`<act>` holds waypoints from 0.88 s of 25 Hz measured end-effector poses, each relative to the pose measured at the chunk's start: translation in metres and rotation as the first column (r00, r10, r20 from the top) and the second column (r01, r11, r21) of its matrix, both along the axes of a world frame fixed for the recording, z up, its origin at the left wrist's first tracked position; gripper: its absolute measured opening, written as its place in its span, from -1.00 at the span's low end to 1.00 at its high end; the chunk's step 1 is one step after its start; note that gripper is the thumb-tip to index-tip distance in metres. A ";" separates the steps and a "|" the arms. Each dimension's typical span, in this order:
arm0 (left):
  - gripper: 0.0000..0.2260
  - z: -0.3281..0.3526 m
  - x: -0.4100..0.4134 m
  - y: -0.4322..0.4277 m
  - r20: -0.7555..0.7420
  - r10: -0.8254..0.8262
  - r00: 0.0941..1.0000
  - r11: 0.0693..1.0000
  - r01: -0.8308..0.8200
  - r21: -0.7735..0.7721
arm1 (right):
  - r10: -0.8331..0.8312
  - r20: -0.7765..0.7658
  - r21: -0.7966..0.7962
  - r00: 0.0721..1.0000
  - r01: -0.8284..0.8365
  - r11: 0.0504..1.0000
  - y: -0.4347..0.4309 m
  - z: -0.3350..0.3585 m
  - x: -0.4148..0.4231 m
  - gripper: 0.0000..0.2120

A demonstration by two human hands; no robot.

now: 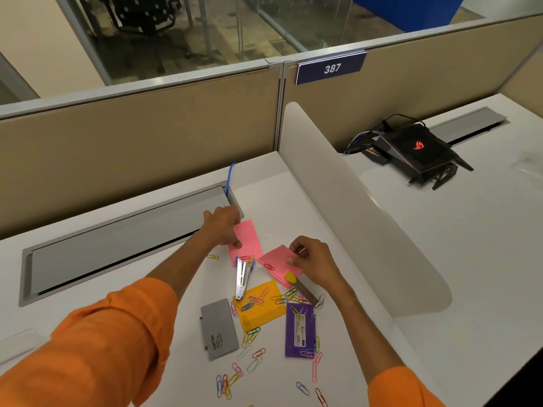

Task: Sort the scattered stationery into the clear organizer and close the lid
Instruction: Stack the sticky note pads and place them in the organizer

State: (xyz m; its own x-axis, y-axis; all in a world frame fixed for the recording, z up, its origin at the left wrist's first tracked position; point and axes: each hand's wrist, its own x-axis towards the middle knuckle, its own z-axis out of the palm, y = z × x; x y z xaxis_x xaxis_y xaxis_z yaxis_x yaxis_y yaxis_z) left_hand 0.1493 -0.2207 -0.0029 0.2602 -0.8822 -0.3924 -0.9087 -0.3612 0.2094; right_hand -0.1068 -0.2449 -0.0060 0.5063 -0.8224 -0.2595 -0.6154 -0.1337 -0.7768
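Fingers (232,219) and thumb of the left hand (221,227) curl onto the far pink note (246,239) and pinch its left edge. The right hand (313,257) pinches the right corner of the near pink note (277,264) between its thumb and bent fingers. Both forearms reach forward out of loose orange sleeves (102,333).

The stationery lies loose on the smooth white desk (264,195), in front of the person. A silver metal stapler (243,279) lies across the far note's lower edge, its tail on a yellow note (264,314). A slim metal cutter (302,289) has its yellow tip on the near note's lower corner. Beside the yellow note sit a flat grey case (219,329), closed, and a purple packet (299,330) with a white label. Thin coloured paper clips (258,353) are scattered over and around them.

A faint clear shape (17,345) at the desk's near left edge is too washed out to identify. A curved white divider (352,207) stands to the right.
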 end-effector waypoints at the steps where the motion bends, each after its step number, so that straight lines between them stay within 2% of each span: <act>1: -0.47 0.002 -0.001 0.002 -0.027 0.000 1.000 1.000 -0.001 -0.004 | -0.010 0.019 -0.006 1.000 0.010 1.000 0.001 0.001 -0.002 -0.82; 6: -0.52 0.018 -0.003 0.012 -0.183 0.037 0.982 0.993 -0.056 -0.099 | -0.055 0.148 0.005 0.987 0.055 0.998 0.009 0.003 -0.010 -0.84; 11: -0.74 0.033 -0.010 0.031 -0.248 -0.020 0.969 0.982 -0.027 -0.184 | -0.057 0.201 -0.026 0.978 0.064 0.998 0.017 0.008 -0.009 -0.77; 14: -0.84 0.039 -0.017 0.047 -0.254 -0.054 0.966 0.944 -0.034 -0.328 | -0.090 0.235 -0.020 0.968 0.097 0.995 0.022 0.013 -0.009 -0.76; 16: -0.85 0.040 -0.022 0.062 -0.326 -0.036 0.945 0.887 -0.120 -0.446 | -0.145 0.266 -0.001 0.953 0.151 0.989 0.026 0.019 -0.008 -0.76; 19: -0.87 0.043 -0.029 0.084 -0.537 0.074 0.840 0.795 -0.375 -0.477 | -0.217 0.332 0.024 0.918 0.222 0.975 0.033 0.033 -0.003 -0.77; 22: -0.84 0.044 -0.036 0.105 -0.774 0.198 0.601 0.714 -0.629 -0.306 | -0.219 0.370 0.055 0.903 0.214 0.975 0.041 0.053 0.005 -0.78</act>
State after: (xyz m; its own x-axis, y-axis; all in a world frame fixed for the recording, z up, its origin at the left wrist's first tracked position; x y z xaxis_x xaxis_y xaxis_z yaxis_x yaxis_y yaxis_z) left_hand 0.1136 -0.1154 0.0413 0.5183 -0.8422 -0.1488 -0.2158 -0.2971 0.9301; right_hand -0.1014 -0.2044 0.0466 0.3778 -0.9206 -0.0984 -0.2948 -0.0189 -0.9554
